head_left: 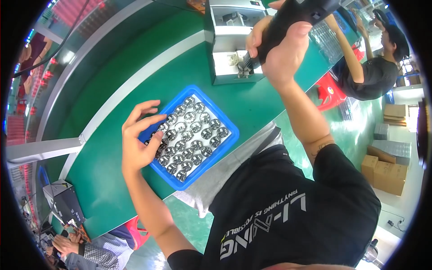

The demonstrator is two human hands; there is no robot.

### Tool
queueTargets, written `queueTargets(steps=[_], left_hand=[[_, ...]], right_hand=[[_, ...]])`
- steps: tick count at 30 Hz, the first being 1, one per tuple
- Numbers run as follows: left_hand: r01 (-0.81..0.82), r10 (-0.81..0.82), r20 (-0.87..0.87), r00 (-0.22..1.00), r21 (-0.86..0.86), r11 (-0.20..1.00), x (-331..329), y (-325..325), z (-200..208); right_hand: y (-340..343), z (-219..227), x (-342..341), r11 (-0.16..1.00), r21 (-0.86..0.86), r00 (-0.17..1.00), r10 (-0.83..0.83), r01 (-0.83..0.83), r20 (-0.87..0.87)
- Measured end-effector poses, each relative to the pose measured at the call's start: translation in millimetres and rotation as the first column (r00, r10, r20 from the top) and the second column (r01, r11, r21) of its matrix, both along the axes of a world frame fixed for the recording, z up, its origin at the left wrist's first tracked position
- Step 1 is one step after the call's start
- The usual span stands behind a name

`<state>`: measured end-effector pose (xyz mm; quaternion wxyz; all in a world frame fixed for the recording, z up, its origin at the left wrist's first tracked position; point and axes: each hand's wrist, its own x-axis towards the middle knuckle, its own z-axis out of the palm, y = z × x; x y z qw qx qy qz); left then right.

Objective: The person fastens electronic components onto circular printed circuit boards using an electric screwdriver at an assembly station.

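My right hand (285, 54) is wrapped round a black handheld device (292, 22), raised at the front of an open-fronted grey machine (216, 67). At the device's lower end, a dark comb-like part shows beside the machine's white bay. My left hand (139, 139) reaches over the left rim of a blue tray (229, 146), its fingers apart and nothing seen between them. Thumb and fingertips hover close to the small round black-and-silver parts (180, 146), which lie in rows on a white liner. My fingers hide some parts along that side.
The tray rests on a green table (108, 180) near its front edge. A black metal box (65, 202) sits at the left end. Co-workers are at the far right (373, 72) and lower left (99, 252). A red stool (330, 92) and cardboard boxes (384, 175) stand to the right.
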<state>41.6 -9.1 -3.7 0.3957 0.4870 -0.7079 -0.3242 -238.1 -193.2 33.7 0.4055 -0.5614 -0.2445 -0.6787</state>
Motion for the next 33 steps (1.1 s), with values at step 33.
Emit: queueTargets(steps=[33], left_hand=[[-0.024,0.024,0.225,0.974,-0.003,1.000,-9.0,20.1,-5.7]], right_hand=[[128.3,-33.4,110.7,0.795,0.509,0.799,0.053,0.330,-0.600]])
